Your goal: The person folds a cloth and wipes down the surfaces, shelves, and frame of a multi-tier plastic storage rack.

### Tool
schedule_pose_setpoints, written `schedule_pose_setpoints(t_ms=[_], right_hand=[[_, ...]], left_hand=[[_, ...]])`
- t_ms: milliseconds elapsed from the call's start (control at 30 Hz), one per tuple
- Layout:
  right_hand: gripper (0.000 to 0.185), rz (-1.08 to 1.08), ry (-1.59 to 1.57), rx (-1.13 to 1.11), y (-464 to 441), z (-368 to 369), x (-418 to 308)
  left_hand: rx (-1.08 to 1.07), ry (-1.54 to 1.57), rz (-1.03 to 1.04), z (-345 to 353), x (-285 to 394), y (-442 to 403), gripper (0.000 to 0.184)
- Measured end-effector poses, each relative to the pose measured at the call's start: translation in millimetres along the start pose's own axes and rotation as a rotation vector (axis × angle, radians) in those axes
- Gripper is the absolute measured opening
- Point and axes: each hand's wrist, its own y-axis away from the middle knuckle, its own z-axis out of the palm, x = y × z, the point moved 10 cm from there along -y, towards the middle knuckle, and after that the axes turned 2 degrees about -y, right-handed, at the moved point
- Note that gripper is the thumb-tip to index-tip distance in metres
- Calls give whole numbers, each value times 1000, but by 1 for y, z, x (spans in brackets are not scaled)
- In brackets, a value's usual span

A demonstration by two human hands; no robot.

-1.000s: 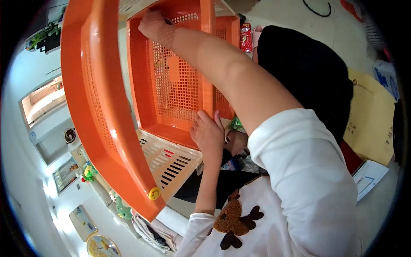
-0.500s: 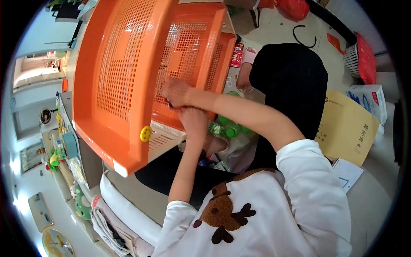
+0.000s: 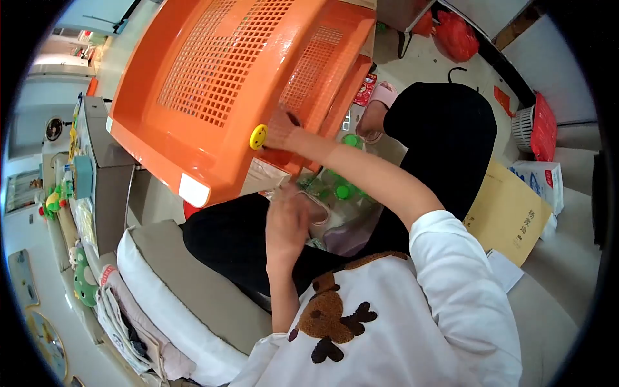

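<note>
A large orange plastic basket rack [image 3: 258, 97] with perforated tiers stands in front of me, a yellow smiley [image 3: 258, 137] on its near corner. My right hand [image 3: 282, 129] reaches in beside that corner, between the front tier and the one behind. Its fingers look curled, partly hidden, with a small dark patch at the hand that I cannot identify. Below the rack's cream-coloured lower panel [image 3: 263, 177], my left hand [image 3: 287, 222] is raised, apart from the right one. Its fingers are blurred, and I see no object in it.
Green bottles [image 3: 343, 191] lie on the floor between my legs. A yellow-brown envelope [image 3: 509, 213] and a white package [image 3: 541, 180] are at right. A grey and white cushion [image 3: 193, 284] is at left. Red bags [image 3: 454, 35] lie at the back.
My left hand has moved down and away from my right hand, which it was touching. My view has shifted, so the rack appears higher and farther right.
</note>
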Motion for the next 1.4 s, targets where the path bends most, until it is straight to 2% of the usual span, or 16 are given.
schedule_pose_setpoints(t_ms=[133,200,300,367,433,533,733,800,833,933,1000,1067,1100,1233,1300,1400], right_hand=[[27,-72,-51,305,17,-2,-20],[26,115,-46,-228,24,14,-9],[23,57,-86,-339,33,6,-5],[22,38,-115,-403,35,7,-1],[19,-87,-158,-103,26,-27,-16],[26,100,-290,183,61,-121,-16],[25,226,45,-52,92,-74,-1],[37,212,-363,236,119,-54,1],[38,202,-408,275,122,-55,3],[39,195,-447,313,123,-62,6],[39,202,-440,319,121,-63,6],[36,308,-323,354,119,-60,13],[38,349,-348,430,121,-62,18],[44,430,-302,534,128,-73,24],[50,503,-419,567,137,-74,34],[53,523,-403,650,141,-82,55]], left_hand=[[87,74,-177,-8,-22,0,33],[3,138,-297,3,-31,-1,37],[263,547,-345,-5,-20,-11,22],[206,545,-350,2,-22,-13,28],[151,542,-367,7,-19,-17,42],[279,557,-311,-4,-15,-14,22],[230,530,-288,22,-21,-16,17],[382,942,-497,27,-32,-13,14],[195,856,-634,40,-39,-9,16],[429,958,-604,28,-39,-7,16],[348,953,-584,46,-53,-1,24],[246,602,-348,31,-29,-8,36],[20,107,-216,29,-9,-8,49],[-107,134,-117,16,10,8,48],[-420,200,-28,24,34,9,43],[-264,262,95,-3,69,-21,36]])
